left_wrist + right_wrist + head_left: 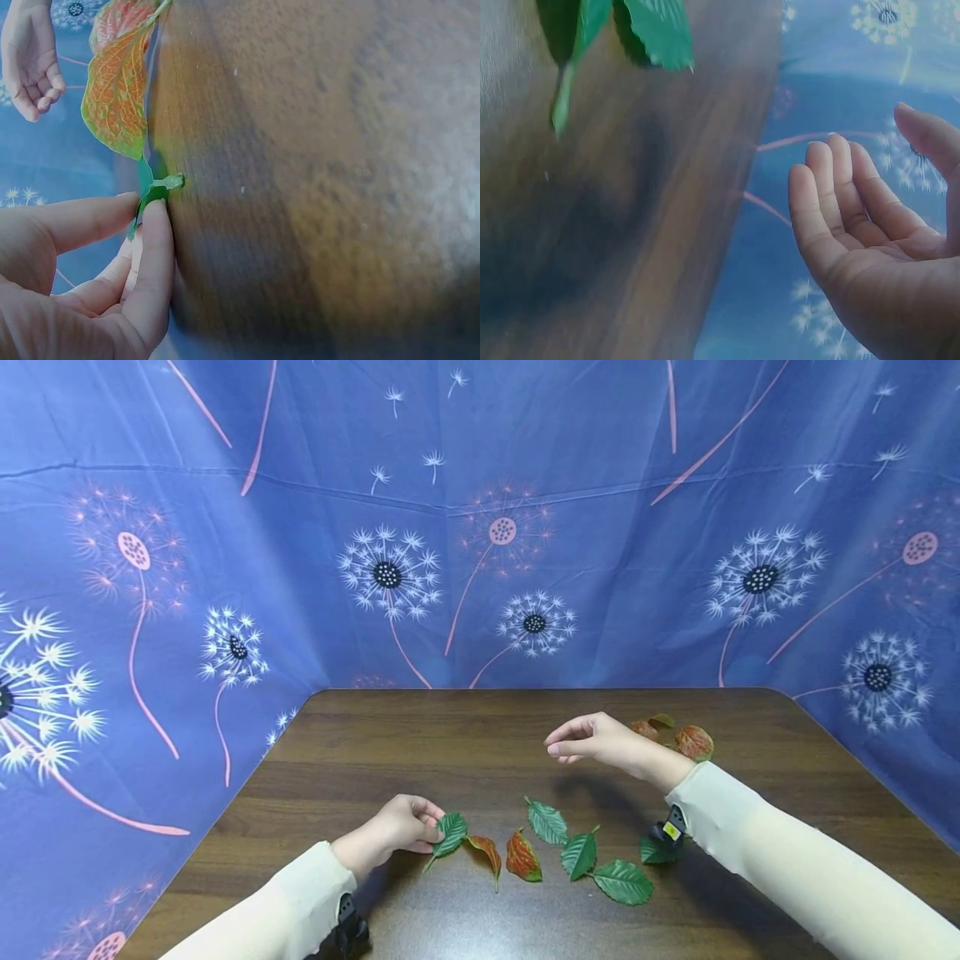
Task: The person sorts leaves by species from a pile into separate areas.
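At the left end of a row of leaves on the table, my left hand [405, 825] pinches a serrated green leaf [451, 833]. The left wrist view shows this green leaf [153, 185] edge-on between thumb and fingers. Right beside it lies a curled red-orange leaf [486, 855], then a red leaf with a green edge [522, 857]. My right hand [596, 741] hovers over the table behind the row and holds nothing. Its fingers are loosely bent, the thumb apart from them in the right wrist view.
Farther right in the row are several green leaves [622, 882], one partly behind the right wrist's camera [670, 830]. Reddish leaves [694, 742] lie at the back right, beyond the right forearm. A blue dandelion-print cloth [615, 560] hangs behind the brown wooden table [420, 727].
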Demonstrator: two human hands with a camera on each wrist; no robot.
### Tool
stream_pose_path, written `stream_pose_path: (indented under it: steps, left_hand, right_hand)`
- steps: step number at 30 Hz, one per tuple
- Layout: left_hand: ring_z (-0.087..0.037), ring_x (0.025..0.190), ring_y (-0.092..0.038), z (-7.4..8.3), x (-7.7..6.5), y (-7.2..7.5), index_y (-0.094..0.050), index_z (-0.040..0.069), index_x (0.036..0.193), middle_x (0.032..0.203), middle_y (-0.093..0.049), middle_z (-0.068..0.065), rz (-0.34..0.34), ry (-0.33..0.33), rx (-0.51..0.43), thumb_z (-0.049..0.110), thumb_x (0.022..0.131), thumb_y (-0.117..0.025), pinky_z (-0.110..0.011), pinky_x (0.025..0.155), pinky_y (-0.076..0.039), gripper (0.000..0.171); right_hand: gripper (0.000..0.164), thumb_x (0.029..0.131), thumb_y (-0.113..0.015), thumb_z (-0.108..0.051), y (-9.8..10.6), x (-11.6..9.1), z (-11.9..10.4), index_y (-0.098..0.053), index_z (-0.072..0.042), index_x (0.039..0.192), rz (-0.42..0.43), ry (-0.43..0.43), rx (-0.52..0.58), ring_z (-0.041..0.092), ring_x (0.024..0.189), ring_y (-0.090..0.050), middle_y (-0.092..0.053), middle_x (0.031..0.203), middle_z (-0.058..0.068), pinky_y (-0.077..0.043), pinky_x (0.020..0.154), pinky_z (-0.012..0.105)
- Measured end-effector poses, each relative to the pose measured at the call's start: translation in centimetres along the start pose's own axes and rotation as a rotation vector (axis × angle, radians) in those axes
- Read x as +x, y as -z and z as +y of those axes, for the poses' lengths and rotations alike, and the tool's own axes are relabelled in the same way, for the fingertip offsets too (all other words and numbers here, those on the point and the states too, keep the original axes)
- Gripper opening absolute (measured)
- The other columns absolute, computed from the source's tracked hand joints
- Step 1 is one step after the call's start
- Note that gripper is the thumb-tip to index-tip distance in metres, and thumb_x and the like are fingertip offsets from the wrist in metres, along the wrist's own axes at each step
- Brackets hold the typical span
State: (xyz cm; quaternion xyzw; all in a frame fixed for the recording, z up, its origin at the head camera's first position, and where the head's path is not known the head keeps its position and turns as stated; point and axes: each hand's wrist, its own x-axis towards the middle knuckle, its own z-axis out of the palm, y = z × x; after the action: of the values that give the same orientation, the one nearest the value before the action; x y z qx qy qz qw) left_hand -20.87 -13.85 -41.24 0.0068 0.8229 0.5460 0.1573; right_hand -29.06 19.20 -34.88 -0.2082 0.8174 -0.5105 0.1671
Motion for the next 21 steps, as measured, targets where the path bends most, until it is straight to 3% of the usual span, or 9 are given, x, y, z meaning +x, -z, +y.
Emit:
stream_pose_path:
  steps: [4, 7, 17, 21]
  left_hand:
    - [-0.011, 0.065, -0.059, 0.0, 0.0, 0.0, -0.063, -0.011, 0.1, 0.076, -0.057, -0.002, 0.004, -0.005, 0.007, -0.011, 0.078, -0.068, -0.029, 0.063, -0.061, 0.023]
    - [-0.011, 0.065, -0.059, 0.0, -0.1, 0.0, -0.063, -0.011, 0.101, 0.076, -0.057, -0.002, 0.006, -0.007, 0.008, -0.011, 0.078, -0.068, -0.029, 0.063, -0.061, 0.023]
    - [-0.01, 0.067, -0.058, -0.2, -0.1, 0.1, -0.063, -0.011, 0.102, 0.076, -0.055, -0.001, -0.001, -0.015, 0.008, -0.01, 0.078, -0.068, -0.029, 0.064, -0.061, 0.025]
    - [-0.011, 0.067, -0.058, -0.2, 0.0, 0.0, -0.063, -0.011, 0.102, 0.077, -0.055, -0.002, 0.008, -0.016, 0.007, -0.011, 0.077, -0.068, -0.03, 0.065, -0.061, 0.025]
  right_hand:
    - [0.035, 0.09, -0.069, -0.024, -1.2, -0.3, -0.2, -0.066, 0.003, 0.112, -0.044, -0.003, 0.004, 0.021, 0.09, -0.067, -0.072, 0.099, 0.007, -0.053, 0.092, 0.052]
    - [0.034, 0.09, -0.069, -0.024, -2.0, -0.5, -0.2, -0.066, 0.002, 0.111, -0.082, 0.003, 0.0, 0.023, 0.09, -0.067, -0.072, 0.099, 0.005, -0.052, 0.091, 0.054]
    - [0.032, 0.088, -0.071, -0.017, -5.3, -1.0, 0.2, -0.066, 0.01, 0.106, -0.175, 0.046, -0.024, 0.021, 0.079, -0.066, -0.07, 0.089, 0.018, -0.058, 0.076, 0.042]
    - [0.036, 0.086, -0.072, -0.017, -6.2, -1.3, 0.3, -0.064, 0.01, 0.109, -0.19, 0.024, -0.016, 0.02, 0.078, -0.065, -0.07, 0.085, 0.011, -0.058, 0.073, 0.038]
